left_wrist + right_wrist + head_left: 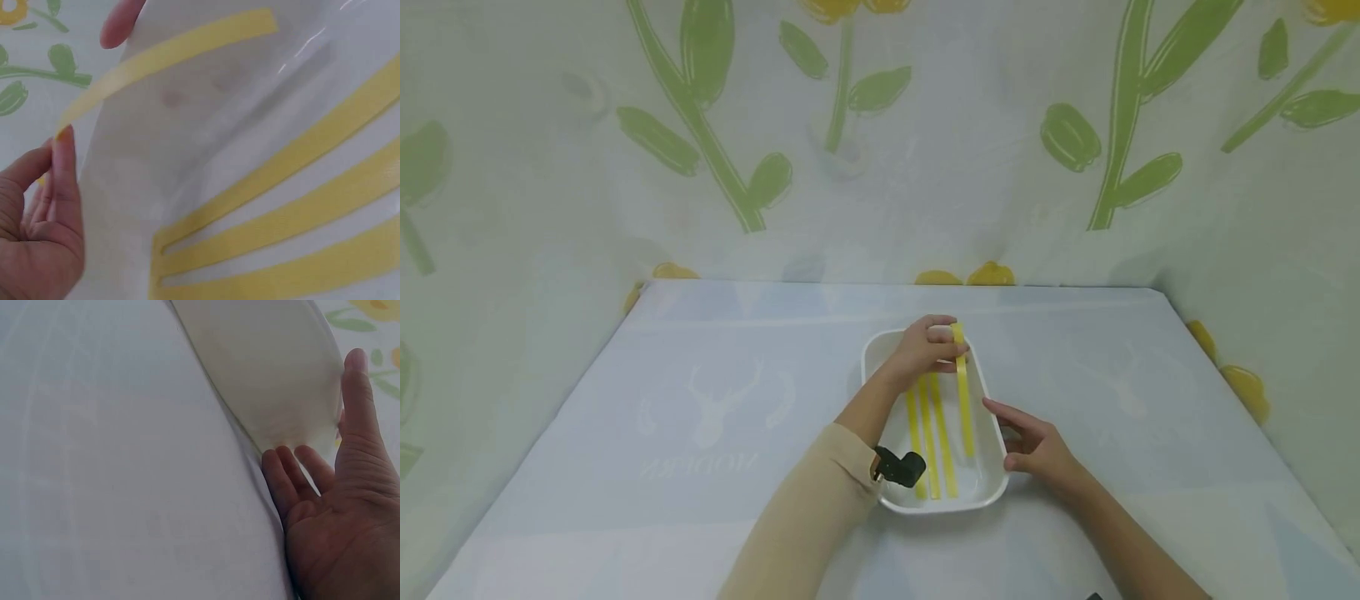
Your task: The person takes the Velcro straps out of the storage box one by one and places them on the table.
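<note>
A white rectangular tray [891,498] with rounded corners stands on the table. Over its far right part, my left hand [921,350] pinches one end of a loose yellow strip [965,408]. The strip's other end hangs down inside the tray, bowed in the left wrist view. Three more yellow strips [294,234] lie side by side on the tray floor, their far ends meeting a short yellow crosspiece [154,265]. My right hand [1037,446] touches the tray's right side, fingertips against the outer wall [269,375] and thumb extended up along it.
The pale table [700,467] carries faint deer-head prints and lettering. Behind and beside it hangs a white curtain [955,167] with green leaves and yellow flowers. A small black camera [900,467] on my left wrist overlaps the tray's near left side.
</note>
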Demonstrator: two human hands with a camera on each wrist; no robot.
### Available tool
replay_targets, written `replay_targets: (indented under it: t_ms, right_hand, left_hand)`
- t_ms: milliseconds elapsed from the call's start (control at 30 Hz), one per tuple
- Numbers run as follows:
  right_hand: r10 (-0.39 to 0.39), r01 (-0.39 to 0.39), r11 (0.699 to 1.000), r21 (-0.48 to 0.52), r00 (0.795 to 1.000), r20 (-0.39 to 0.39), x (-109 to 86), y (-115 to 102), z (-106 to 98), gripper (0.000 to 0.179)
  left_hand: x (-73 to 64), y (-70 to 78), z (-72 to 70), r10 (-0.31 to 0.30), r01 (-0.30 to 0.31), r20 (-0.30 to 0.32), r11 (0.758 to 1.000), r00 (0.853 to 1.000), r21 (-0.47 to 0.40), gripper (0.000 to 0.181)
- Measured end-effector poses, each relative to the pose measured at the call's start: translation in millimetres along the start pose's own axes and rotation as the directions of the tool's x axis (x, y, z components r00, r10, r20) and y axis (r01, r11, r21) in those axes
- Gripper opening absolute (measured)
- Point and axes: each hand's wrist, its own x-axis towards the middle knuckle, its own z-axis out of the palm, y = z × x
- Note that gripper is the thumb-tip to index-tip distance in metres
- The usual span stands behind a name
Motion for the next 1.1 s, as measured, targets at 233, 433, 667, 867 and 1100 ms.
replay_targets:
  t_ms: [233, 433, 667, 867, 1100]
  right_hand:
    - [-0.073, 0.067, 0.992, 0.103, 0.996, 0.054, 3.1, 0.2, 0.3, 0.068]
    - [-0.089, 0.085, 0.993, 0.087, 0.995, 0.053, 4.8, -1.1, 0.7, 0.067]
    - [-0.047, 0.046, 0.999, 0.025, 0.999, 0.023, 3.4, -0.6, -1.5, 0.066]
    - [-0.084, 0.08, 0.993, 0.082, 0.996, 0.042, 1.3, 0.8, -1.5, 0.068]
    - [-0.108, 0.1, 0.988, 0.115, 0.992, 0.064, 2.6, 0.4, 0.4, 0.068]
  left_hand:
    - [-2.7, 5.9, -12.0, 0.036, -0.036, -0.038, 0.999, 0.999, -0.002, 0.054]
    - [-5.4, 15.4, -19.8, 0.06, -0.061, 0.034, 0.997, 0.998, 0.04, 0.054]
    - [-5.4, 26.9, -25.1, 0.054, -0.056, 0.033, 0.996, 0.998, 0.065, 0.057]
    - [-8.5, 35.4, -36.5, 0.021, -0.022, 0.005, 0.999, 1.0, 0.044, 0.063]
    - [-17.7, 48.3, -56.5, 0.017, -0.015, -0.036, 0.998, 0.999, 0.061, 0.066]
